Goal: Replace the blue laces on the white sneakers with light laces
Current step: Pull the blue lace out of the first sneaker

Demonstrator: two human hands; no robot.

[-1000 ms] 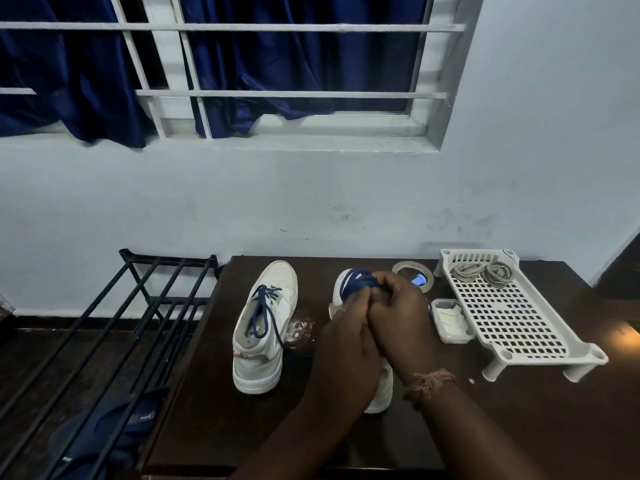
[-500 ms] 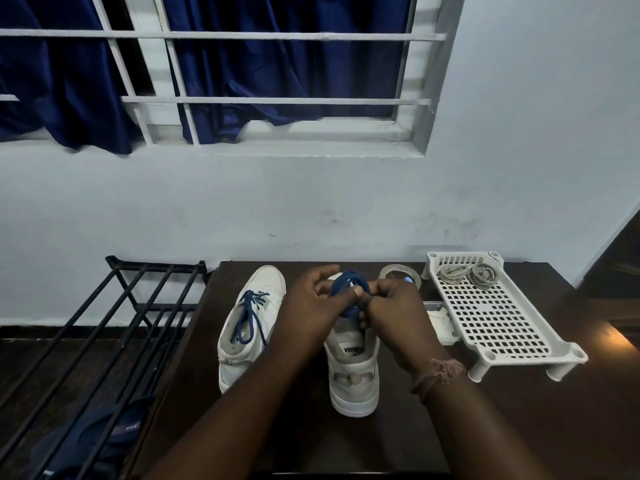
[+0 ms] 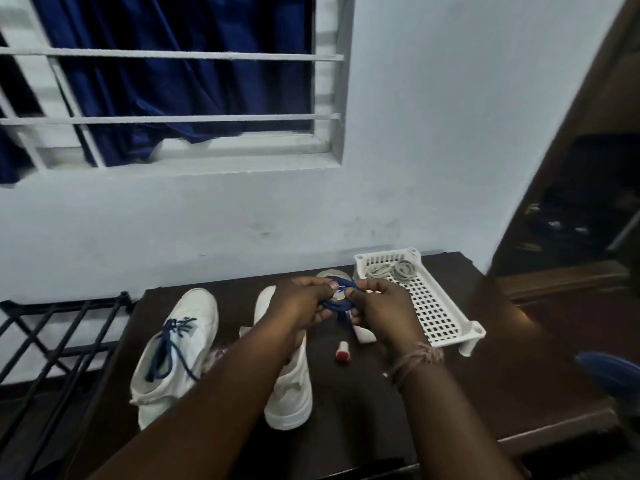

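Scanning leftward first, I see the left sneaker (image 3: 176,344) keeping its blue lace (image 3: 169,348); my left hand (image 3: 304,303) and right hand (image 3: 379,306) together pinch the bundled blue lace (image 3: 341,299) above the right sneaker (image 3: 289,393); light laces (image 3: 391,270) lie in the white tray (image 3: 446,323).

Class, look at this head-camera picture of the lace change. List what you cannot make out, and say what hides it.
- Right sneaker: its eyelets, hidden by the left hand and forearm.
- Blue lace: bundled between the left hand and the right hand; its length and ends are covered.
- Light laces in the white tray: too small to count.
- Small red-capped item: blurred, unidentifiable.
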